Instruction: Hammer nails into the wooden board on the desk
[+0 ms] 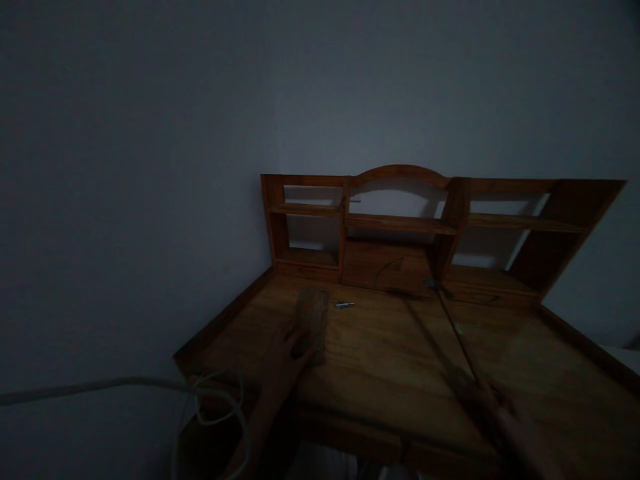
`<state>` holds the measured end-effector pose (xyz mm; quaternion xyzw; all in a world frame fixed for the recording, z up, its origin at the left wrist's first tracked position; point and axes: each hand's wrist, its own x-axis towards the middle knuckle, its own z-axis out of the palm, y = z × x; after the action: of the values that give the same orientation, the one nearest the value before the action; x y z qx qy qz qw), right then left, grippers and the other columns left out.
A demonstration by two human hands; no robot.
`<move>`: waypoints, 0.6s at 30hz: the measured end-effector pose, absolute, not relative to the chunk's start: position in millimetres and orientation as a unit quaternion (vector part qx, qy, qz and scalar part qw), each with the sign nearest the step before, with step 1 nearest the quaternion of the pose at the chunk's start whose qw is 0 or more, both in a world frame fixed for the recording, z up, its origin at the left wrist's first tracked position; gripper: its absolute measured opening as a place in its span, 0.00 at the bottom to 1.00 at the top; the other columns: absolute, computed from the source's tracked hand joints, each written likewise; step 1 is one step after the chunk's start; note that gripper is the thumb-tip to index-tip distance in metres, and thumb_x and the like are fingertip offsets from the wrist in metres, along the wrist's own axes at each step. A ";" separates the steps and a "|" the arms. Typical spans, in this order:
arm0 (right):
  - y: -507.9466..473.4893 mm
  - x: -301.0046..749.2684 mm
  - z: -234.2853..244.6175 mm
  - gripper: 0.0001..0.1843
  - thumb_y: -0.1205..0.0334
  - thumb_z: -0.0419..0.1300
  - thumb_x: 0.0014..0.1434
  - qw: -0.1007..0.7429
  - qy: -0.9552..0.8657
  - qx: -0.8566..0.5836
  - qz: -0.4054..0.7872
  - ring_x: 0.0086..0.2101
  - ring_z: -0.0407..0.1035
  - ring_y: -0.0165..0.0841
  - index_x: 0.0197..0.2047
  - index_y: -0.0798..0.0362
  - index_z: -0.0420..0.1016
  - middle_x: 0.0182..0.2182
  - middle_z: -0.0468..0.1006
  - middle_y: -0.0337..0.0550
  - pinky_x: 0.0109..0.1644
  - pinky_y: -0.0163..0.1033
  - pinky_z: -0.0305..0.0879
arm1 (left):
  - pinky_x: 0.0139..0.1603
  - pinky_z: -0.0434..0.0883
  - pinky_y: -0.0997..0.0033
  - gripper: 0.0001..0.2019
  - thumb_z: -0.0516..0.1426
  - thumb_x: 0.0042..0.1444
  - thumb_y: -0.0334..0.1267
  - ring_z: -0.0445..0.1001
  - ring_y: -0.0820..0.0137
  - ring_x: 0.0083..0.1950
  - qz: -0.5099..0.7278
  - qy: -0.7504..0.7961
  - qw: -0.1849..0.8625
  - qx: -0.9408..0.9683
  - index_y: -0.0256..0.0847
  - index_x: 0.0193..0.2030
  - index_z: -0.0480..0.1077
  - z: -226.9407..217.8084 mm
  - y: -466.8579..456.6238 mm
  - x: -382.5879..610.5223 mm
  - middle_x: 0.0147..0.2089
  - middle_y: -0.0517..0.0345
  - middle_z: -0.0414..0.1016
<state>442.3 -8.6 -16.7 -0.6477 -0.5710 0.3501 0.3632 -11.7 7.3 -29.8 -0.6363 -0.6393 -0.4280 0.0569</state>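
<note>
In the dim head view, my left hand rests on a flat, ruler-like strip on the desk, its thumb and fingers bent over the lower part. The strip looks partly see-through, and its markings are too dark to read. My right hand, blurred, is closed around a long, thin wooden stick. That stick slants away to a small grey head near the shelf's base; I cannot make out what kind of tool it is. A small silvery metal object lies right of the strip.
A wooden desk carries a shelf unit with open compartments along its back. Raised side edges border the desktop. A pale cable runs in from the left and loops near my left forearm. Plain walls stand behind.
</note>
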 end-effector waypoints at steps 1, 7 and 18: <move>-8.5 441.9 -16.6 0.34 0.35 0.51 0.53 0.367 -0.571 -0.646 0.349 0.46 0.69 0.45 0.51 0.54 0.70 0.45 0.76 0.49 0.47 0.42 0.64 | 0.61 0.60 0.55 0.19 0.58 0.52 0.51 0.58 0.60 0.63 -0.432 -0.637 0.054 -0.635 0.44 0.47 0.72 -29.8 7.2 -11.3 0.60 0.53 0.60; -15.5 431.2 -1.8 0.34 0.36 0.53 0.52 0.370 -0.542 -0.672 0.343 0.41 0.71 0.45 0.49 0.55 0.72 0.41 0.78 0.51 0.41 0.42 0.67 | 0.59 0.63 0.57 0.17 0.56 0.54 0.51 0.63 0.62 0.59 -0.452 -0.623 0.027 -0.638 0.44 0.45 0.73 -30.6 8.6 -8.9 0.56 0.52 0.65; -22.6 424.1 10.5 0.32 0.37 0.55 0.53 0.391 -0.548 -0.642 0.366 0.44 0.71 0.45 0.48 0.55 0.73 0.42 0.78 0.48 0.43 0.41 0.66 | 0.65 0.51 0.47 0.30 0.58 0.48 0.58 0.50 0.54 0.66 -0.249 -0.585 0.027 -0.771 0.50 0.57 0.66 10.7 -9.4 -19.7 0.64 0.54 0.57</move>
<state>424.1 -22.6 10.5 -0.6419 -0.5483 0.3664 0.3913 -19.7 -9.4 10.7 -0.7712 -0.5854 -0.2488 0.0273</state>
